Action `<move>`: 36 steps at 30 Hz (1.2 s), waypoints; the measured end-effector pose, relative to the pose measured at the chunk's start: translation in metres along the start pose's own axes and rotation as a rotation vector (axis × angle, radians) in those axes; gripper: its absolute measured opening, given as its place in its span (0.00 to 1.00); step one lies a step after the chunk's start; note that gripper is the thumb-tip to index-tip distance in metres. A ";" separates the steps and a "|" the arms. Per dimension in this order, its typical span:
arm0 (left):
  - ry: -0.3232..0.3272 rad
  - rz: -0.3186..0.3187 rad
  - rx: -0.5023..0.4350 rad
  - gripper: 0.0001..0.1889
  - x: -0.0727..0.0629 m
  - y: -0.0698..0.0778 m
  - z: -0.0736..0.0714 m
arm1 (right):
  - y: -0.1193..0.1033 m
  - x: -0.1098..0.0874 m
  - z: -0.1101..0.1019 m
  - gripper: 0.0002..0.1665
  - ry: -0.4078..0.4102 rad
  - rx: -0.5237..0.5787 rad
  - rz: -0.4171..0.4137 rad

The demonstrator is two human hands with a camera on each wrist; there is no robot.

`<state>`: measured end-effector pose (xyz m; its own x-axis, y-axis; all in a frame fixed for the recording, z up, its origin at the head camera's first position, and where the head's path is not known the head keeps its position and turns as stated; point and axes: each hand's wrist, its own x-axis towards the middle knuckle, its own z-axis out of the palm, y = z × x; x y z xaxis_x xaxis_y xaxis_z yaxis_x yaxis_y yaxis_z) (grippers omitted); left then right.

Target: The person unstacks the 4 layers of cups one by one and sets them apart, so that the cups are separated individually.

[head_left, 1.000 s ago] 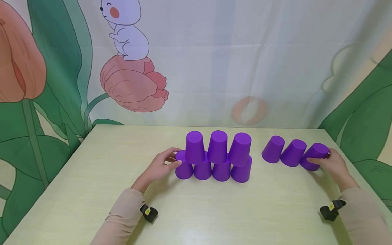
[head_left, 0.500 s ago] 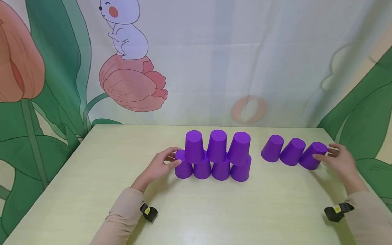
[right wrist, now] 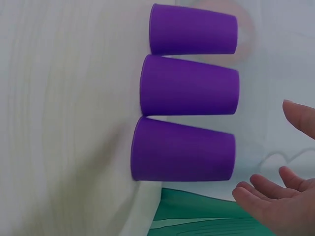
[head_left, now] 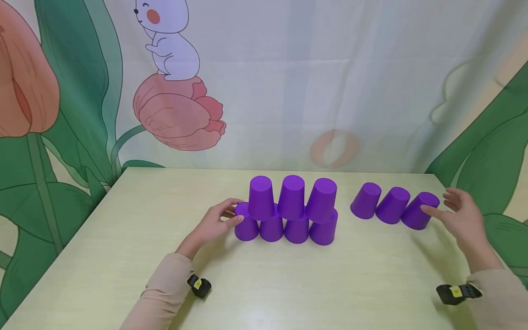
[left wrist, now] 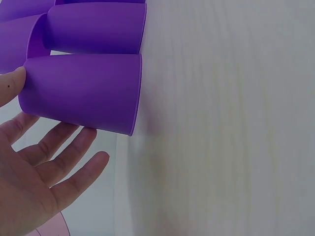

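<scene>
Cups of purple plastic, tapered and turned mouth down, stood on the table in two groups: a two-tier stack [head_left: 292, 197] at the centre and a row of three [head_left: 393, 205] to its right. Four cups made the stack's lower tier; three sat above, each bridging two below. The left hand [head_left: 216, 222] was at the leftmost lower cup [head_left: 245, 225], its thumb at the narrow upper end and its fingers spread on the far side; how firmly they touched, I could not tell. The right hand [head_left: 464, 217] was just right of the row's rightmost cup [head_left: 420, 211], its fingers parted and clear of it in the right wrist view. Both wrists had beige sleeves [head_left: 158, 293] and small black devices with yellow marks [head_left: 200, 287]. Beneath lay a pale, wood-grained table [head_left: 330, 284]. Beyond its far edge hung a light cloth backdrop [head_left: 264, 82] printed with a pink tulip [head_left: 177, 112], a white cartoon animal [head_left: 175, 52] and green leaves [head_left: 495, 169].
</scene>
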<state>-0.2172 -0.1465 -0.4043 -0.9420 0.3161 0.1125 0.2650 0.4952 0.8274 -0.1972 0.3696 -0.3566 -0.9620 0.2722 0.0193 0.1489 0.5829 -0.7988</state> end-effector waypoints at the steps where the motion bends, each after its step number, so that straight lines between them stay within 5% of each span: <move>1: -0.001 -0.001 -0.001 0.19 0.000 0.001 0.000 | -0.005 -0.004 0.001 0.53 0.006 0.003 -0.001; 8: -0.005 0.001 0.007 0.19 0.001 0.003 0.000 | -0.020 -0.015 0.009 0.52 -0.008 0.015 -0.060; 17: -0.024 0.021 0.022 0.20 0.002 0.003 -0.004 | -0.041 -0.027 0.033 0.50 -0.172 -0.011 -0.221; 36: -0.044 0.084 0.046 0.24 0.003 0.002 -0.004 | -0.077 -0.033 0.089 0.48 -0.388 0.057 -0.316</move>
<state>-0.2208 -0.1477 -0.4000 -0.9065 0.3926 0.1555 0.3529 0.5019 0.7897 -0.1970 0.2478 -0.3490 -0.9738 -0.2220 0.0494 -0.1659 0.5449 -0.8219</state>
